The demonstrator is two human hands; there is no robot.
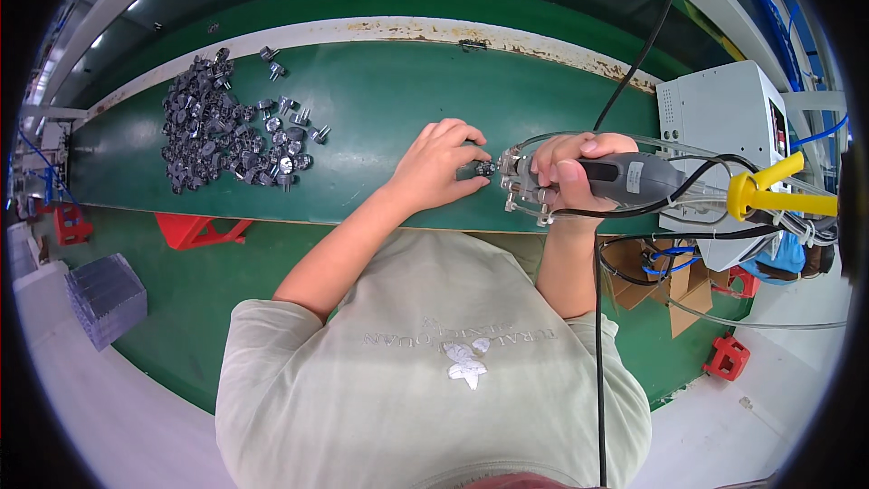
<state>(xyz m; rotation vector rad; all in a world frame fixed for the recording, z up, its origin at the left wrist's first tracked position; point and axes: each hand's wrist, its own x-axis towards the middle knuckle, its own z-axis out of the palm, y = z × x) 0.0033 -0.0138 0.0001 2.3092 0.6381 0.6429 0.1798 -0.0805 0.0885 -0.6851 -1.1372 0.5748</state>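
My left hand (436, 166) is closed around a small dark knob-like part (484, 168), which sits between the thumb and fingertips over the green bench. Wrapped in my right hand (572, 163) is a grey handheld power screwdriver (629, 179), lying nearly level. Its front end, with a clear plastic frame (525, 183) and thin tubes, points left at the part and comes close to it. Whether the tip touches the part is too small to tell. A loose pile of similar dark parts with metal studs (217, 131) lies on the left of the bench.
A white machine box (715, 118) stands at the bench's right end. Black cables (638, 63) and a yellow tie (769, 190) hang near the tool. Red stools (195, 229), a cardboard box (679, 294) and stacked grey trays (107, 299) are below. A rusty white rail (389, 29) runs behind.
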